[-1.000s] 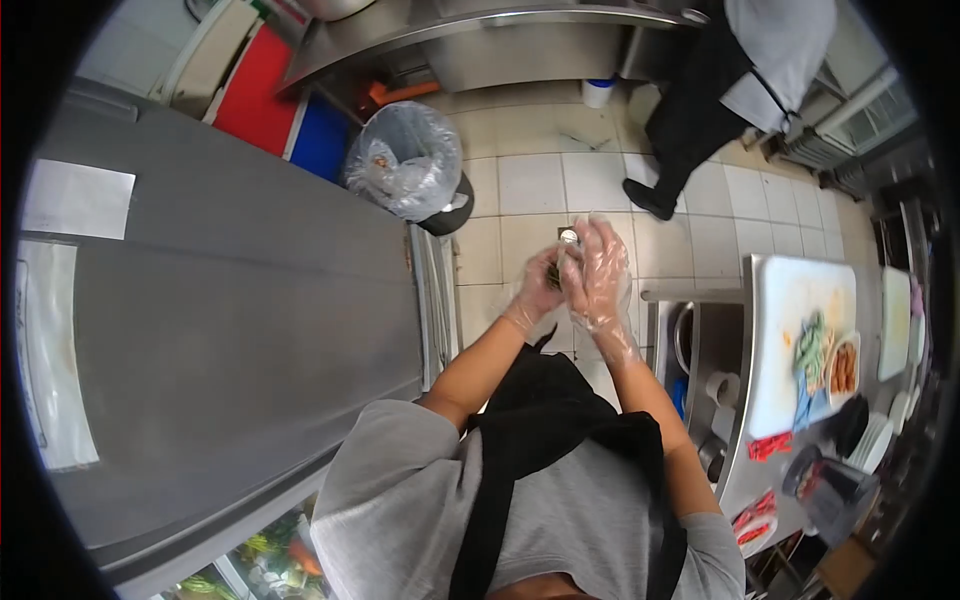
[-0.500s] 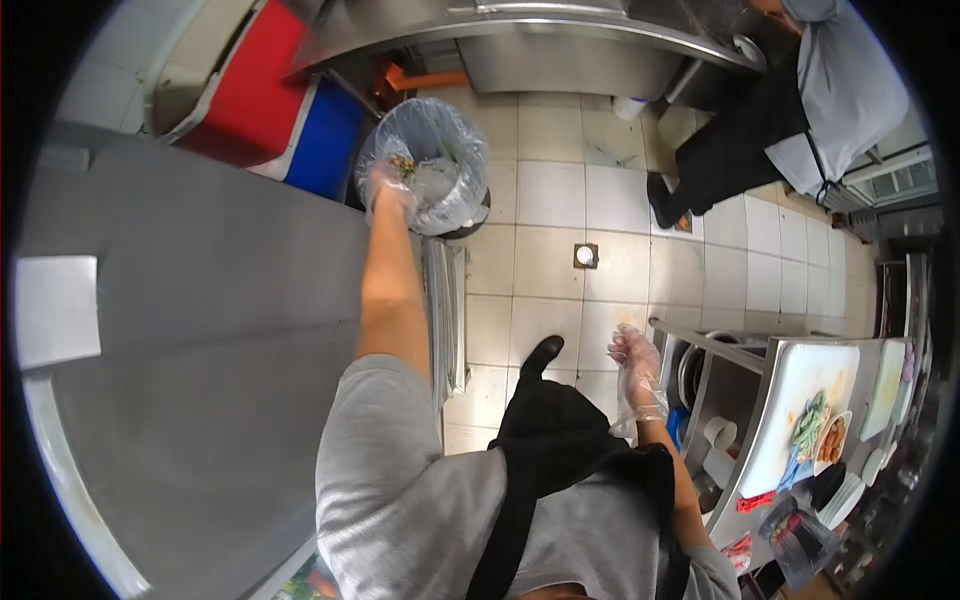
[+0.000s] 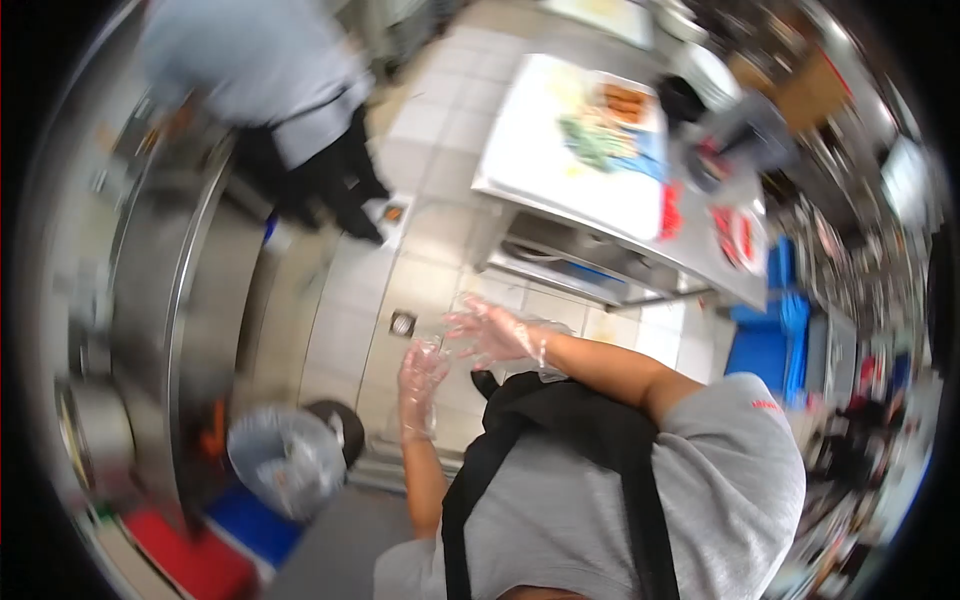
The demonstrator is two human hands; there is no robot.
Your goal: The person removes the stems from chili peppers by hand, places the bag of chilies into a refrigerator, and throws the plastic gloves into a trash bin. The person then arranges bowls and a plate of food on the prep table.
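Observation:
Both of my hands wear clear plastic gloves and are held over the tiled floor, close to each other in front of my black apron. My left hand (image 3: 422, 378) points upward with its fingers slightly curled and apart, nothing visible in it. My right hand (image 3: 490, 332) is stretched toward the left with its fingers spread, also holding nothing. Beyond them is a small floor drain (image 3: 403, 323). A lined trash bin (image 3: 285, 462) stands to the lower left of my left hand.
A steel table (image 3: 690, 255) at the upper right bears a white cutting board (image 3: 520, 140), a dish of brown food (image 3: 623, 103) and a blender (image 3: 745, 135). Another person (image 3: 270, 90) stands at the steel counter (image 3: 205, 240). Blue crates (image 3: 765, 345) lie at the right.
The view has swung toward the table. My left hand has left the trash bin and come beside my right hand. The small dark thing between my hands one second ago is no longer there.

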